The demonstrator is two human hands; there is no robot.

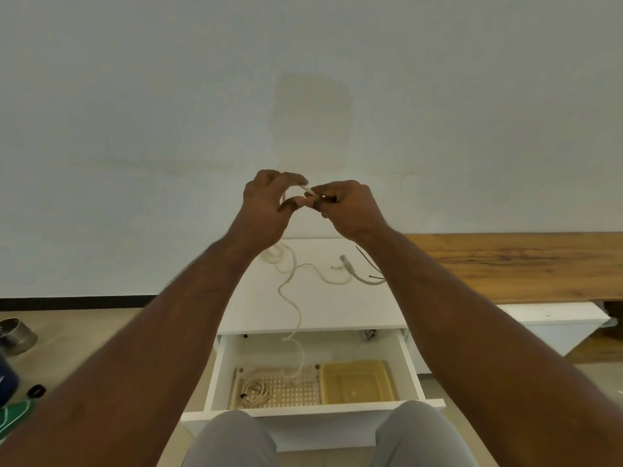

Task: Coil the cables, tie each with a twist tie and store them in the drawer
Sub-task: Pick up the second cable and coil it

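Both hands are raised in front of the wall above a white cabinet (337, 308). My right hand (347, 207) pinches the end of a cream cable (296, 298). My left hand (266, 203) curls around the cable just beside it, thumb and fingers close to the tip. The cable hangs down behind my left hand, trails over the cabinet top and drops into the open drawer (215, 372). A coiled, tied cable (256, 390) lies in the drawer's left side. A grey cable (357, 271) and black ties (371, 264) lie on the cabinet top.
A perforated tray (303, 392) and a yellow plastic tray (357, 382) sit in the drawer. A wooden bench (522, 264) runs to the right. A metal bowl (17, 335) and dark items stand on the floor at left. My knees are below the drawer front.
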